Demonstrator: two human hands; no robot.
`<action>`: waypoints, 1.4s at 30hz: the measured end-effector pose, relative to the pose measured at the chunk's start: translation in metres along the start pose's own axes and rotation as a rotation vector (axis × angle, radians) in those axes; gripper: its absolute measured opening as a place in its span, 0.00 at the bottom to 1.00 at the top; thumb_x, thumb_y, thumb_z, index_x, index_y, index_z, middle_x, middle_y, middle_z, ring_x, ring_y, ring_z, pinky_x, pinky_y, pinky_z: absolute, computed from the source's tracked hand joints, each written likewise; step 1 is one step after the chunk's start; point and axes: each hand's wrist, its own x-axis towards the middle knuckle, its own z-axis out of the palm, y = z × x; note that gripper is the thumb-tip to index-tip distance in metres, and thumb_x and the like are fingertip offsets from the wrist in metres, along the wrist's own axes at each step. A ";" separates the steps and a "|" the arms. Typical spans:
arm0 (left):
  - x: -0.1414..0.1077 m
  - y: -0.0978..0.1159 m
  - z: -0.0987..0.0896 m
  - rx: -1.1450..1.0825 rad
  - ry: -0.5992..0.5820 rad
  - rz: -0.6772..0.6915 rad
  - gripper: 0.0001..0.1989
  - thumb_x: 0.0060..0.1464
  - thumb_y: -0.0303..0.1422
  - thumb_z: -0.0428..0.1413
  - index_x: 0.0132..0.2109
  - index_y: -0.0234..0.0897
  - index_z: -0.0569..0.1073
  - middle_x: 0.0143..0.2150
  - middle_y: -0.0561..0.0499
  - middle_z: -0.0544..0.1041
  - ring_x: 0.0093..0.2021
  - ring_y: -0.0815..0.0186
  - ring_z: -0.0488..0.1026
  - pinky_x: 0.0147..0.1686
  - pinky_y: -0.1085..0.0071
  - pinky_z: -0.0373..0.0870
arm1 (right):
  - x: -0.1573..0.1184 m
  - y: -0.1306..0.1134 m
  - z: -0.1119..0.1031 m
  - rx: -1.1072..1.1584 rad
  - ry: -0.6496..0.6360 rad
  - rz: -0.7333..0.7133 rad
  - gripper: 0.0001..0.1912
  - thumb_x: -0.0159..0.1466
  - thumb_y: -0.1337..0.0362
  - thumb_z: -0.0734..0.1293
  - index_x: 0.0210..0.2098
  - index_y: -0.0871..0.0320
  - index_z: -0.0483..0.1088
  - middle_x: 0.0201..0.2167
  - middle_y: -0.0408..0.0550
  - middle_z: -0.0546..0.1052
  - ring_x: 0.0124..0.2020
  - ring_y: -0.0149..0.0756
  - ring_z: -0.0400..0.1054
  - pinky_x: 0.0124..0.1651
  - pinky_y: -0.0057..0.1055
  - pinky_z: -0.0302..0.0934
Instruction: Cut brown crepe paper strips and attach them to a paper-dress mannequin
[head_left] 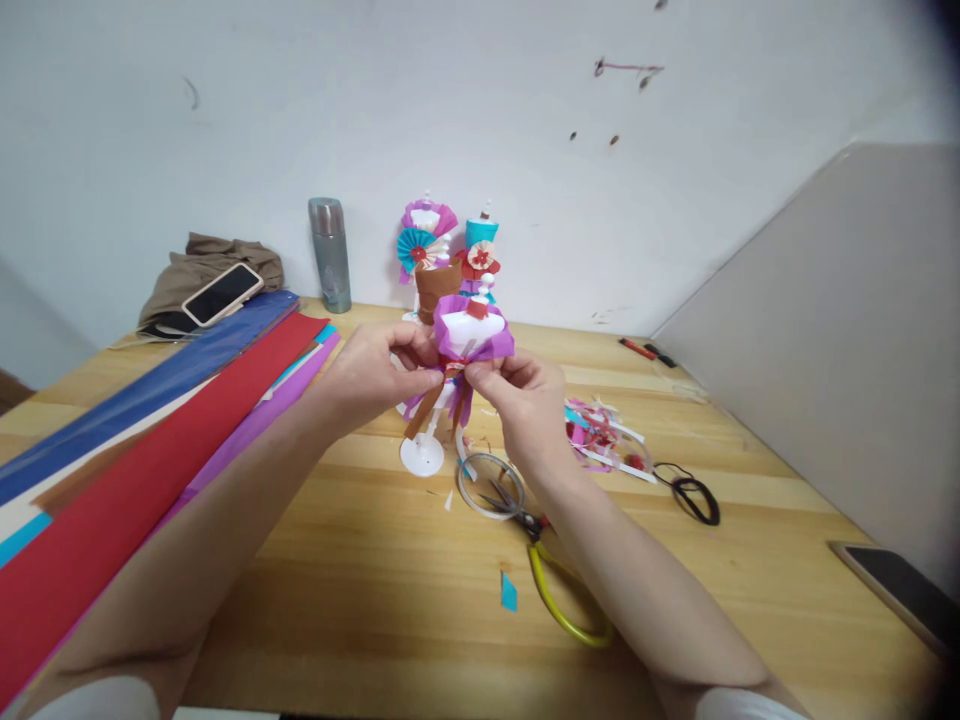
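Note:
A small white mannequin on a round white base stands upright before me, dressed in purple crepe paper. Around its waist runs a red and brown paper strip, and brown ends hang down below. My left hand pinches the strip from the left side of the waist. From the right, my right hand pinches it with thumb and fingers. The fingertips partly hide the strip. Behind stand more mannequins dressed in paper, one with a brown top, another with a blue top.
Yellow-handled scissors and a tape roll lie near my right forearm. Paper scraps, a black cord and a phone are rightward. Crepe sheets, a second phone and a flask are leftward.

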 end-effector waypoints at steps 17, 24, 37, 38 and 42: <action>0.003 -0.008 0.000 0.198 0.137 0.034 0.17 0.44 0.41 0.63 0.21 0.36 0.66 0.19 0.57 0.66 0.22 0.73 0.61 0.21 0.74 0.53 | -0.001 0.001 0.000 -0.054 -0.054 -0.032 0.10 0.51 0.58 0.70 0.21 0.57 0.70 0.16 0.39 0.65 0.20 0.29 0.56 0.26 0.29 0.53; 0.003 -0.012 0.003 0.254 0.222 0.070 0.16 0.45 0.38 0.63 0.22 0.37 0.65 0.19 0.58 0.65 0.22 0.72 0.61 0.23 0.73 0.54 | -0.004 0.006 -0.003 -0.192 -0.051 -0.149 0.06 0.56 0.61 0.69 0.25 0.54 0.71 0.15 0.40 0.63 0.21 0.32 0.57 0.26 0.31 0.53; 0.010 -0.017 -0.004 0.265 0.252 0.129 0.45 0.39 0.44 0.67 0.63 0.36 0.63 0.65 0.38 0.64 0.65 0.48 0.60 0.61 0.54 0.59 | 0.002 0.009 -0.004 -0.149 -0.083 -0.149 0.08 0.55 0.60 0.67 0.23 0.57 0.69 0.16 0.37 0.63 0.20 0.27 0.55 0.26 0.27 0.51; 0.011 -0.017 -0.005 0.264 0.236 0.146 0.44 0.39 0.44 0.68 0.62 0.37 0.64 0.66 0.38 0.63 0.66 0.48 0.59 0.63 0.54 0.56 | 0.003 0.009 -0.004 -0.145 -0.089 -0.145 0.08 0.55 0.60 0.67 0.23 0.58 0.69 0.16 0.37 0.63 0.20 0.27 0.55 0.26 0.27 0.51; 0.012 -0.015 -0.006 0.349 0.224 0.247 0.27 0.39 0.40 0.68 0.49 0.38 0.76 0.59 0.42 0.71 0.61 0.50 0.65 0.63 0.56 0.57 | 0.003 0.010 -0.005 -0.135 -0.111 -0.129 0.08 0.55 0.60 0.67 0.24 0.58 0.70 0.16 0.37 0.63 0.20 0.26 0.55 0.25 0.26 0.50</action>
